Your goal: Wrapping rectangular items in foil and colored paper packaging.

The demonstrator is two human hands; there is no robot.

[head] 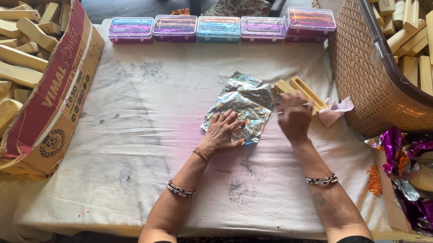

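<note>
Head view, looking down on a white, stained cloth (pixel 142 141) spread over a table. Left hand (pixel 224 131) open and released, palm and fingers pressed flat on the near left corner of a crinkled, silvery holographic foil sheet (pixel 245 102), pinning it to the cloth at mid-table. Right hand (pixel 294 117) just beside the sheet's right edge, fingers curled over the near end of a pale wooden block with a long groove (pixel 302 91); touching it, by the look, though impossible to tell whether truly gripping or only resting there. Block lying at a slant, half under the hand, its far end meeting the foil's right corner. Crumpled pink tissue scrap (pixel 337 110) just right of the block, against the foot of a brown wicker basket (pixel 369 77) piled with more such blocks. To the far left, a torn cardboard box (pixel 59 96) full of pale wooden pieces; along the far edge, a row of clear plastic boxes with coloured contents (pixel 219 27); at lower right, a heap of purple foil (pixel 420 174). Judging by this, a wrapping job at its first stage: sheet smoothed and held, block not yet on it. Called for next: a firm grasp on the block, a lift across onto the sheet's middle, square to its edges, with the foil kept flat meanwhile.
</note>
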